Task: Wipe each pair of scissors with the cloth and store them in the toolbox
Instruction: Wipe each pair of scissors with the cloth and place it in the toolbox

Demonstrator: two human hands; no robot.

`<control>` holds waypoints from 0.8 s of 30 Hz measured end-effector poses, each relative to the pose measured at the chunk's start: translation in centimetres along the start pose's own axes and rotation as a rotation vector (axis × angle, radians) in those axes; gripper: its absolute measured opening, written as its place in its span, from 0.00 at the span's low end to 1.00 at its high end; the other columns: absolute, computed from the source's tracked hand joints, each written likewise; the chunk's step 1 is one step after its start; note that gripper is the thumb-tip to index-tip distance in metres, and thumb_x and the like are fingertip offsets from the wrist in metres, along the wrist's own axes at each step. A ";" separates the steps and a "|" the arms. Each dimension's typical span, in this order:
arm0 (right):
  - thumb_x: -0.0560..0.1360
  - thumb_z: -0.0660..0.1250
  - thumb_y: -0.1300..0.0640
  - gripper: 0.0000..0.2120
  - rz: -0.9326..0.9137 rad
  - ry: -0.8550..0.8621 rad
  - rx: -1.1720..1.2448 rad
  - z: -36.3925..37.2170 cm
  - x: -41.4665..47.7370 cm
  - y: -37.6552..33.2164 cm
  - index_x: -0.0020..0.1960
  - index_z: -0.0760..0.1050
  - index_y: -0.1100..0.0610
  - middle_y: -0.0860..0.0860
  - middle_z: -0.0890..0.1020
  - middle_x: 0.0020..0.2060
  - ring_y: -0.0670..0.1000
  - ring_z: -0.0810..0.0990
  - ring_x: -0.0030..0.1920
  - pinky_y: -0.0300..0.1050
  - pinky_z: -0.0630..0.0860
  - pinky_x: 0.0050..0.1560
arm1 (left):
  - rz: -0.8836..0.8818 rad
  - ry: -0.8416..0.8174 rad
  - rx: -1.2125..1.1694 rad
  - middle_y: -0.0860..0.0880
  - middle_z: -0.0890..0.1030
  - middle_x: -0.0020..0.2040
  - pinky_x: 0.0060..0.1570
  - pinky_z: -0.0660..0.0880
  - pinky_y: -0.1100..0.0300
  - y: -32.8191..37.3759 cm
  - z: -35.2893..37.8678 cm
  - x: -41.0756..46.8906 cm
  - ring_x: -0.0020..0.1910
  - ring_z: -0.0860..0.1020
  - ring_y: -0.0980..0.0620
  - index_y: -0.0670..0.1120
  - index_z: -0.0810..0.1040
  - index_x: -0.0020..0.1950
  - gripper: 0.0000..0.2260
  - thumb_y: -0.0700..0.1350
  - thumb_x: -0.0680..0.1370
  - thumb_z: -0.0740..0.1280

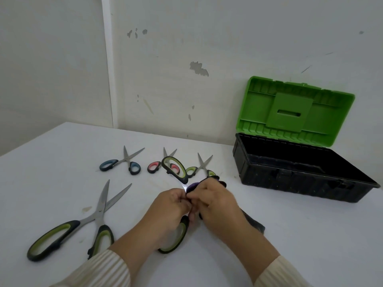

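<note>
Left hand (172,206) grips big green-handled scissors (176,168) over surface (62,158), handles spread. Right hand (215,200) pinches dark cloth (253,223) round blade. Toolbox (269,172) at right, lid up, well apart.

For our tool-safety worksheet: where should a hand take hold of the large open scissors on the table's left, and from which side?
Grip the large green-handled scissors by the handle loops, coming from the near side. The loops lie at the near end. The blades splay open, pointing away toward the wall, so that approach likely avoids the edges.
</note>
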State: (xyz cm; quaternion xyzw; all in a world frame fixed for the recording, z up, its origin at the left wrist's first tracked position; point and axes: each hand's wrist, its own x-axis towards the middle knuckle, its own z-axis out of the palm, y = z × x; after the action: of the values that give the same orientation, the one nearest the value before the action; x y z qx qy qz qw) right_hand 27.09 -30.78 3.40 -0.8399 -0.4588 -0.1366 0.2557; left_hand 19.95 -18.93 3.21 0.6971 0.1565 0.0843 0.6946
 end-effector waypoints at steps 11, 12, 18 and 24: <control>0.72 0.66 0.61 0.10 0.316 0.567 0.315 -4.7 0.3 3.0 0.43 0.79 0.46 0.43 0.79 0.44 0.39 0.76 0.48 0.27 0.67 0.53 | -0.077 -0.006 -0.104 0.40 0.80 0.35 0.31 0.75 0.58 0.5 -0.6 0.2 0.27 0.75 0.48 0.38 0.73 0.39 0.10 0.28 0.76 0.58; 0.71 0.66 0.60 0.07 0.181 0.476 0.252 -4.3 0.3 2.0 0.43 0.80 0.50 0.44 0.79 0.43 0.39 0.75 0.47 0.23 0.65 0.51 | -0.070 -0.001 -0.102 0.40 0.80 0.34 0.32 0.75 0.58 0.5 -0.6 0.1 0.27 0.75 0.48 0.38 0.73 0.39 0.09 0.27 0.75 0.58; 0.72 0.62 0.61 0.09 -0.043 0.050 0.035 0.2 0.4 0.4 0.48 0.80 0.56 0.52 0.76 0.45 0.48 0.74 0.42 0.34 0.73 0.42 | -0.007 -0.008 0.007 0.44 0.80 0.28 0.37 0.73 0.55 0.4 -0.3 -0.2 0.29 0.75 0.48 0.39 0.75 0.38 0.10 0.28 0.74 0.58; 0.73 0.65 0.65 0.07 0.405 0.383 0.148 -3.2 0.9 4.4 0.46 0.81 0.56 0.52 0.76 0.45 0.46 0.73 0.45 0.19 0.62 0.46 | -0.048 0.011 -0.084 0.42 0.81 0.32 0.34 0.75 0.55 0.7 -0.4 -0.2 0.29 0.75 0.46 0.38 0.74 0.38 0.09 0.28 0.75 0.59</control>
State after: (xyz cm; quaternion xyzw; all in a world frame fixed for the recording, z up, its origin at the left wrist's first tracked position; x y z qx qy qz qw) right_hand 31.32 -33.89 5.09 -0.8524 -0.2339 -0.2049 0.4205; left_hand 19.74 -18.61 3.94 0.6629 0.1733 0.0781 0.7241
